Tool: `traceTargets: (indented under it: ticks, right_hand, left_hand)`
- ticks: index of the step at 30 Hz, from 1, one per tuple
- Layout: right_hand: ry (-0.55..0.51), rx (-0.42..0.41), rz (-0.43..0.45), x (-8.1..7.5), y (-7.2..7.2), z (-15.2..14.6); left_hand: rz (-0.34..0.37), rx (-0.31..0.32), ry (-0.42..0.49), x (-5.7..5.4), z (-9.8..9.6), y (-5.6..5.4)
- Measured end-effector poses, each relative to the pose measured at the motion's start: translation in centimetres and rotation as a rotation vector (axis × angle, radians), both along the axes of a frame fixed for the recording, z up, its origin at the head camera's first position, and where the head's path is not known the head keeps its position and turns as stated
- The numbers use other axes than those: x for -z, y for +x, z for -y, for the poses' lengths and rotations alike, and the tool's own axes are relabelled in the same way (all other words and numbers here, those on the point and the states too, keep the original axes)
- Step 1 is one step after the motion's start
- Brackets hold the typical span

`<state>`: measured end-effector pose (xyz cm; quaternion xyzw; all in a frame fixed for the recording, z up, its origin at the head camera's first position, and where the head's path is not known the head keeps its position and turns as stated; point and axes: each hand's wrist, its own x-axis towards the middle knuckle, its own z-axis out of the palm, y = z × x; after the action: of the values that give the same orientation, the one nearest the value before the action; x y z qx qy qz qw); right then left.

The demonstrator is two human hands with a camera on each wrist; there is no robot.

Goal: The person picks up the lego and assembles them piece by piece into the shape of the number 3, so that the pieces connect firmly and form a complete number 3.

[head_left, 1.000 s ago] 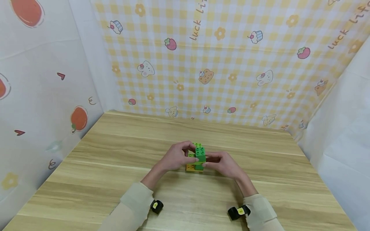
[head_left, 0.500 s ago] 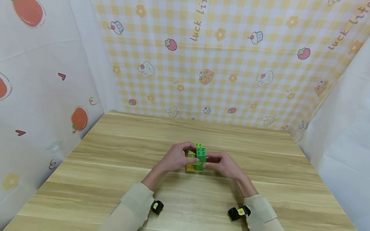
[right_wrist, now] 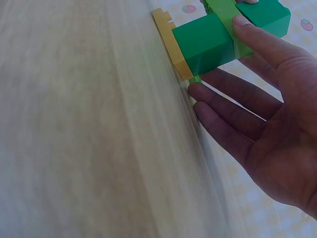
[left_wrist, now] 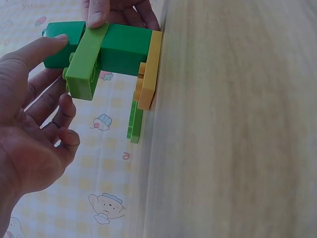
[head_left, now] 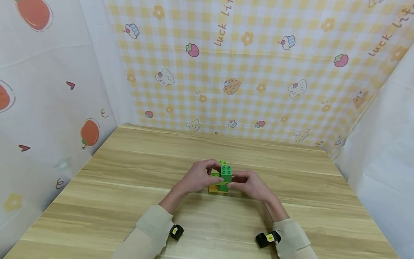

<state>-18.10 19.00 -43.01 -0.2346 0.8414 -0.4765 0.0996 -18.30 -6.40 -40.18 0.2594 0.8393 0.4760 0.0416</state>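
Note:
A small stack of toy building bricks stands on the table. At its base is an orange plate brick (left_wrist: 150, 82). Above that come a tall green brick (left_wrist: 126, 48), a light green brick (left_wrist: 83, 69) lying crosswise, and a green top brick (head_left: 226, 177) with studs facing up. My left hand (head_left: 196, 175) pinches the top brick, thumb on its near face. With its thumb pressed on the end of the light green brick, my right hand (head_left: 253, 185) grips the stack from the right; its lower fingers (right_wrist: 230, 116) extend beside the base.
A flat light green piece (left_wrist: 134, 121) shows low behind the orange plate. The wooden table (head_left: 136, 154) meets a yellow checked cloth (head_left: 258, 72) at the back. White cloth (head_left: 48, 82) hangs at the left, with more at the right.
The top green brick has shifted slightly to the right over the stack, my left hand moving a little with it. My right hand stays nearly still, and the view has drifted slightly.

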Motion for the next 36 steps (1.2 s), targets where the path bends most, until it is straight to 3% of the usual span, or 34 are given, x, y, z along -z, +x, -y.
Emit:
traceTargets:
  ticks: [13, 17, 22, 29, 36]
  right_hand:
    - [0.006, -0.003, 0.007, -0.1, -0.1, -0.1]
    - [0.021, 0.032, 0.027, -0.6, 0.2, -0.2]
    - [-0.042, 0.105, 0.048, -1.4, 0.4, -0.2]
    - [-0.143, 0.108, 0.028, -2.2, 0.7, 0.2]
    - [-0.140, 0.112, -0.012, -2.6, 0.9, 0.4]
  left_hand:
    - [-0.019, 0.007, -0.025, 0.3, 0.0, -0.2]
    - [-0.020, 0.007, -0.035, 0.3, 0.0, -0.2]
    - [-0.023, 0.007, -0.038, 0.3, 0.0, -0.2]
    - [-0.010, 0.012, -0.024, 0.3, 0.0, -0.2]
    - [0.001, 0.029, -0.001, 0.3, -0.1, -0.2]
